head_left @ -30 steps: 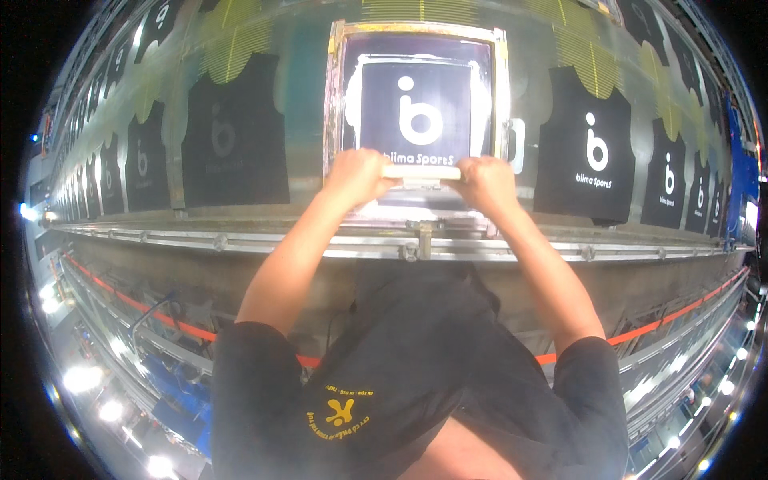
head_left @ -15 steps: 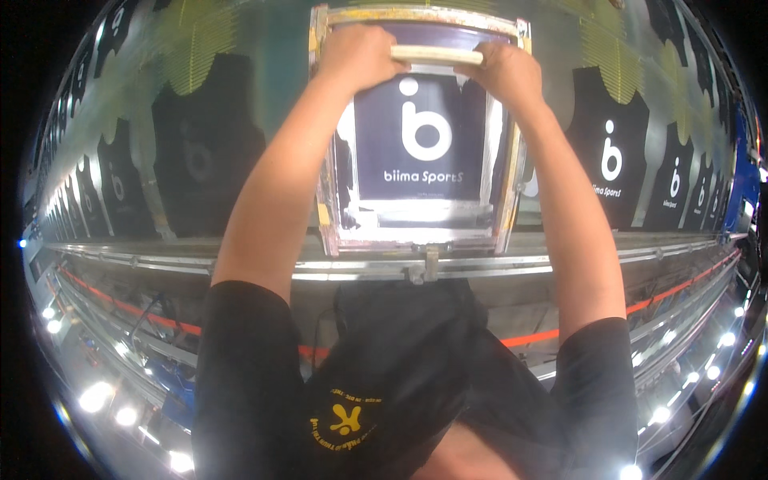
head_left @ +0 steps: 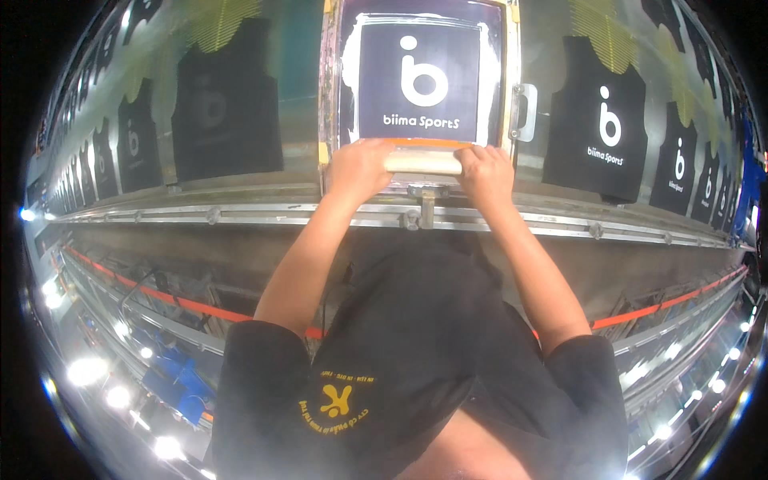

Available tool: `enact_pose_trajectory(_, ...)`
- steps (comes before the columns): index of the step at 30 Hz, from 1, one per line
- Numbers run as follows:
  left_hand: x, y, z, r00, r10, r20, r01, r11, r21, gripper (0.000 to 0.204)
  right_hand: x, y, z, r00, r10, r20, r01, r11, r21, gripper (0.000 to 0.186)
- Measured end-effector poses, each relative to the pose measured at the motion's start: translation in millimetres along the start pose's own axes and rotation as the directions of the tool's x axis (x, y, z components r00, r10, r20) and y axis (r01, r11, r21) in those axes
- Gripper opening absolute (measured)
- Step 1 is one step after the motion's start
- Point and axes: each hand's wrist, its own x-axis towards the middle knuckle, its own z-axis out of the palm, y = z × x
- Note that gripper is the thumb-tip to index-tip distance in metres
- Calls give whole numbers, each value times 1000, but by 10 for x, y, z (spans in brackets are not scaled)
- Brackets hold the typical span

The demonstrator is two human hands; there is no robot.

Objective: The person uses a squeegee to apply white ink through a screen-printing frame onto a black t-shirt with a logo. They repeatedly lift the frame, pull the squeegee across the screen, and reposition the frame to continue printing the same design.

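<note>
Both my hands grip a squeegee [head_left: 422, 163] with a pale wooden handle and an orange blade edge. My left hand [head_left: 360, 170] is closed round its left end, my right hand [head_left: 486, 174] round its right end. The squeegee lies across the near end of a printing screen [head_left: 490, 88], whose framed mesh shows a white logo and lettering on a dark area. White ink smears run along both sides of that area. What lies under the screen is mostly hidden.
Dark sleeveless garment pieces lie along the table on the left [head_left: 228, 112] and right [head_left: 592, 120], the right one with a white print. A metal rail [head_left: 304, 214] with a bracket [head_left: 428, 210] runs along the near edge. Behind me passes a red strip [head_left: 192, 304].
My hands have drawn the squeegee from the screen's far end to its near end, toward me. The screen and table now sit higher in view.
</note>
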Motion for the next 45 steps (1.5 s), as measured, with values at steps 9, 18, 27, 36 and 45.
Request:
enact_pose_trajectory(9,-702,315,100,998,-50,-22,49,997,-57,52,-597,-167,-1,999,-49,23,47,994,100,18)
enact_pose_trajectory(18,225,236,-569,981,64,182,-65,998,2,25,130,80,-551,996,-61,64,53,991,121,24)
enact_pose_trajectory(27,2705,-528,-1098,970,53,236,-77,993,94,36,2521,957,-420,964,164,210,-153,986,-64,35)
enact_pose_trajectory(36,2441,-638,-533,996,18,87,-30,991,131,43,2174,861,162,988,152,26,-148,982,-117,37)
enact_pose_trajectory(45,65,9,-84,997,17,72,-21,998,52,38,20,-60,59,995,11,-95,-16,999,-52,14)
